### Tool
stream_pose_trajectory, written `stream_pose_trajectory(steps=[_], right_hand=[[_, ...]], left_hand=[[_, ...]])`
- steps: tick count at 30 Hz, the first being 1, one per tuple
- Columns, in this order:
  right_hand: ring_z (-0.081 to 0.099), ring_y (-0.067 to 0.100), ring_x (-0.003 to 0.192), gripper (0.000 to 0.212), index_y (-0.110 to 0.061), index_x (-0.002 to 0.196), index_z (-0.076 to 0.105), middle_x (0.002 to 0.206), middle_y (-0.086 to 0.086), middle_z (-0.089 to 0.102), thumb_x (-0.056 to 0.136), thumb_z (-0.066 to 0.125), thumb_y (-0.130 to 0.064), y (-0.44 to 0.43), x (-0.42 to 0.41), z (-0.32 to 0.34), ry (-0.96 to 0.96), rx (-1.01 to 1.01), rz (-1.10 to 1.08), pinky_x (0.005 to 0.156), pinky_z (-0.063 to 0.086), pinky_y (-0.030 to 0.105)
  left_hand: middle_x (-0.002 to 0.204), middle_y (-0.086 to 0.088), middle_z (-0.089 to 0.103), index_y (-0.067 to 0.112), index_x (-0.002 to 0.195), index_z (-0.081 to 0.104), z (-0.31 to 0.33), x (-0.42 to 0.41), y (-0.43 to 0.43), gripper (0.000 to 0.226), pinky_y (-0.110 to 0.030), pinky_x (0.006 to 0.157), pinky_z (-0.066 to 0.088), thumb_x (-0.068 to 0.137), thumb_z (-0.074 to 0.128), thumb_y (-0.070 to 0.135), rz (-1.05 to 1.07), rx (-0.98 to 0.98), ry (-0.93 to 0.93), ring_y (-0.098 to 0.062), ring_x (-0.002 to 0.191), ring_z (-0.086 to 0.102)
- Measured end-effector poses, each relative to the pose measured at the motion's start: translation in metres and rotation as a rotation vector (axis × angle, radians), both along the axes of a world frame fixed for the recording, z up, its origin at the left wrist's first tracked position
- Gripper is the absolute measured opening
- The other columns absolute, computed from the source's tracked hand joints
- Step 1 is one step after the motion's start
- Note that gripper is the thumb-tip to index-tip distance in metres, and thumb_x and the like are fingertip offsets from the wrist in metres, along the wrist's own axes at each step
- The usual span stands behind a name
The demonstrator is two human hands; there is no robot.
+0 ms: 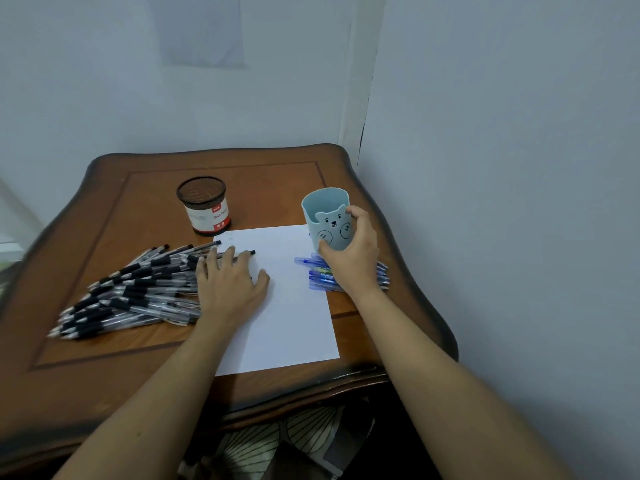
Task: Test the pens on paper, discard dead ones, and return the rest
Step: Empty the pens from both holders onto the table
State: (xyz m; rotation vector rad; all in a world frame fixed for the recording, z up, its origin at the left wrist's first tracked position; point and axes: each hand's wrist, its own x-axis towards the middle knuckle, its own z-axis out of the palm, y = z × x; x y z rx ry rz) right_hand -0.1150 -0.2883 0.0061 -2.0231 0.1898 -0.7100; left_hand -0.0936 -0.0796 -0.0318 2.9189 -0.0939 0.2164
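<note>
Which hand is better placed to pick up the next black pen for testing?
Left. The left hand lies with fingers straight on the black pens, at the edge of the paper, holding nothing. The right hand is across the sheet, its grip taken by the blue bear cup.

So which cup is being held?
The light-blue bear cup, gripped by the right hand. The black mesh cup stands untouched behind the paper.
</note>
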Motion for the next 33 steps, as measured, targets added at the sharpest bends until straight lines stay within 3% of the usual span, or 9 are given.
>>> stream_pose_trajectory(steps=[6, 10, 14, 20, 27, 31, 33], right_hand=[[0.049, 0.013, 0.119, 0.068, -0.022, 0.131, 0.045, 0.133, 0.0, 0.053, 0.075, 0.082, -0.007, 0.017, 0.05, -0.008, 0.037, 0.122, 0.019, 0.09, 0.055, 0.025], [0.052, 0.012, 0.114, 0.067, -0.017, 0.128, 0.046, 0.13, 0.002, 0.055, 0.074, 0.082, -0.002, 0.024, 0.079, -0.014, 0.044, 0.156, 0.015, 0.082, 0.052, 0.012], [0.054, 0.015, 0.117, 0.066, -0.019, 0.127, 0.046, 0.131, 0.002, 0.055, 0.074, 0.083, -0.004, 0.029, 0.102, -0.02, 0.067, 0.167, -0.006, 0.087, 0.056, 0.023], [0.055, 0.014, 0.121, 0.067, -0.02, 0.131, 0.04, 0.137, 0.003, 0.053, 0.08, 0.081, -0.007, 0.027, 0.122, -0.018, 0.115, 0.204, -0.061, 0.065, 0.044, 0.002], [0.057, 0.021, 0.126, 0.073, -0.017, 0.131, 0.032, 0.141, 0.008, 0.053, 0.079, 0.082, -0.007, 0.021, 0.126, -0.016, 0.154, 0.241, -0.028, 0.084, 0.051, 0.017], [0.052, 0.01, 0.119, 0.075, -0.019, 0.135, 0.03, 0.142, 0.005, 0.049, 0.08, 0.08, -0.008, 0.021, 0.115, -0.016, 0.187, 0.223, 0.001, 0.071, 0.046, 0.004], [0.056, 0.015, 0.115, 0.056, -0.018, 0.124, 0.04, 0.132, 0.005, 0.053, 0.082, 0.076, -0.011, 0.022, 0.104, -0.015, 0.171, 0.185, -0.076, 0.072, 0.048, 0.009]], left_hand=[[0.155, -0.006, 0.043, 0.023, 0.148, 0.042, -0.008, 0.003, 0.001, 0.063, -0.054, 0.122, 0.008, 0.094, 0.039, 0.057, -0.01, 0.045, -0.005, -0.033, 0.147, 0.028], [0.155, -0.006, 0.042, 0.023, 0.148, 0.041, -0.009, 0.003, 0.001, 0.064, -0.052, 0.123, 0.005, 0.094, 0.039, 0.057, -0.005, 0.034, -0.003, -0.032, 0.148, 0.026], [0.156, -0.005, 0.04, 0.022, 0.148, 0.039, -0.009, 0.003, 0.001, 0.064, -0.052, 0.123, 0.003, 0.093, 0.037, 0.056, -0.007, 0.025, -0.01, -0.031, 0.149, 0.024], [0.156, -0.005, 0.041, 0.021, 0.148, 0.039, -0.011, 0.003, 0.0, 0.065, -0.052, 0.123, 0.005, 0.093, 0.035, 0.056, -0.012, 0.021, -0.021, -0.031, 0.149, 0.026], [0.155, -0.005, 0.043, 0.021, 0.147, 0.041, -0.009, 0.003, 0.0, 0.069, -0.052, 0.123, 0.005, 0.09, 0.03, 0.057, -0.004, 0.027, -0.024, -0.031, 0.148, 0.027], [0.156, -0.005, 0.041, 0.021, 0.148, 0.04, -0.008, 0.002, 0.0, 0.067, -0.052, 0.124, 0.004, 0.091, 0.033, 0.056, -0.005, 0.022, -0.014, -0.031, 0.149, 0.025], [0.157, -0.005, 0.04, 0.022, 0.148, 0.039, -0.007, 0.002, 0.0, 0.066, -0.052, 0.124, 0.003, 0.092, 0.034, 0.056, -0.004, 0.021, -0.011, -0.031, 0.149, 0.025]])
